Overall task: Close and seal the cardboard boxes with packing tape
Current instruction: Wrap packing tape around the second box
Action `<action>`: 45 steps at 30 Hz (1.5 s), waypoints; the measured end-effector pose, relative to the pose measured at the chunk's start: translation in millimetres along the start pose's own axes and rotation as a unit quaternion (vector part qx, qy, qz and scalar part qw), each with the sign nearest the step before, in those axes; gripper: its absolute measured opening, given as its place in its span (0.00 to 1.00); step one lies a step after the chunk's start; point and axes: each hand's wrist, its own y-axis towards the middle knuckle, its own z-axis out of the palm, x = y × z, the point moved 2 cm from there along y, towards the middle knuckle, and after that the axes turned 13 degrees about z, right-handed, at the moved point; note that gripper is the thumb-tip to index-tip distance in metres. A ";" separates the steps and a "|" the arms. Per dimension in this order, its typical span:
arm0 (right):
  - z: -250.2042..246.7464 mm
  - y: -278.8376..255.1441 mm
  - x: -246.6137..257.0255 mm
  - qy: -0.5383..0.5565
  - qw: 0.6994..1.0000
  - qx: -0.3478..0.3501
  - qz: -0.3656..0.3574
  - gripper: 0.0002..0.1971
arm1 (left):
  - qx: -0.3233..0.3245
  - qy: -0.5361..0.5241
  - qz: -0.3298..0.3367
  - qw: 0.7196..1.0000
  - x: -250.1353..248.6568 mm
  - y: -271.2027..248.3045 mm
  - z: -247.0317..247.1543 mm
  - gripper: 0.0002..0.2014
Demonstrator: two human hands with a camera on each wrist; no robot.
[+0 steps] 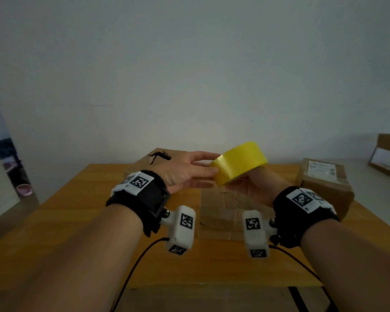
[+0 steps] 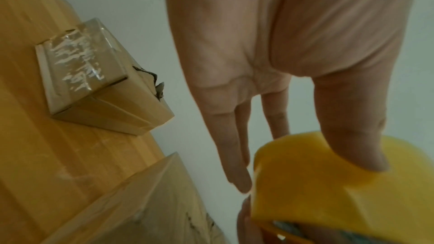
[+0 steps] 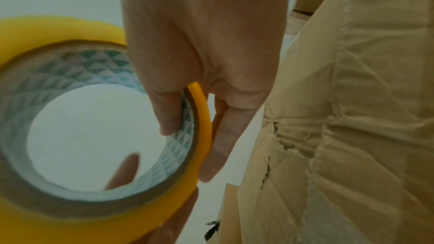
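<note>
A yellow roll of packing tape [image 1: 241, 164] is held up above a crumpled cardboard box [image 1: 223, 212] in the middle of the wooden table [image 1: 77, 221]. My right hand [image 1: 240, 185] grips the roll from below. Its thumb [image 3: 168, 110] sits inside the patterned core and its fingers [image 3: 218, 142] lie along the outer rim. My left hand [image 1: 204, 168] reaches in from the left with straight fingers. Its thumb [image 2: 347, 136] rests on the roll's outer face [image 2: 317, 192], and the fingers [image 2: 232, 155] extend past the roll's edge.
A box with a torn top [image 1: 159, 157] stands behind my left hand at the table's back. A labelled, taped box [image 1: 324, 183] sits at the right edge. Another opened box [image 1: 387, 156] lies on a white surface far right. Cables trail off the front edge.
</note>
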 end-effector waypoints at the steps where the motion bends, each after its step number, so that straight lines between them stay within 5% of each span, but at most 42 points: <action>1: 0.1 -0.7 1.6 0.002 1.000 -0.009 -0.009 0.16 | 0.004 -0.007 -0.013 1.000 1.6 -1.5 1.6 0.22; 7: -1.4 -4.6 7.2 -0.021 0.995 -0.074 -0.068 0.05 | 0.007 -0.066 -0.092 0.994 2.2 0.9 6.9 0.32; 16: -6.0 -16.7 10.6 -0.306 0.946 -0.095 -0.042 0.15 | -0.073 0.009 -0.061 0.995 -3.1 4.6 -13.3 0.10; 22: -18.2 -18.5 12.5 -0.087 0.994 -0.059 0.020 0.19 | -0.090 0.044 -0.005 0.995 -6.3 5.1 -27.1 0.23; 25: -6.6 -18.1 22.8 -0.252 0.962 -0.100 -0.022 0.19 | -0.071 0.101 0.025 0.992 -7.9 4.6 -24.0 0.32; 28: 7.3 -13.3 29.8 -0.401 0.897 -0.162 -0.094 0.13 | -0.057 0.147 0.032 0.987 -10.6 9.4 -14.7 0.33; 31: 10.9 -15.6 34.1 -0.449 0.850 -0.227 -0.155 0.07 | -0.030 0.112 -0.004 0.993 -16.8 10.7 -2.9 0.20; 35: 18.0 -22.0 32.8 -0.519 0.800 -0.233 -0.192 0.12 | -0.086 0.186 -0.010 0.979 -13.9 17.9 2.2 0.29; 45: 11.7 -23.4 29.6 -0.519 0.797 -0.238 -0.199 0.13 | -0.059 0.146 -0.010 0.987 -9.7 16.5 4.5 0.11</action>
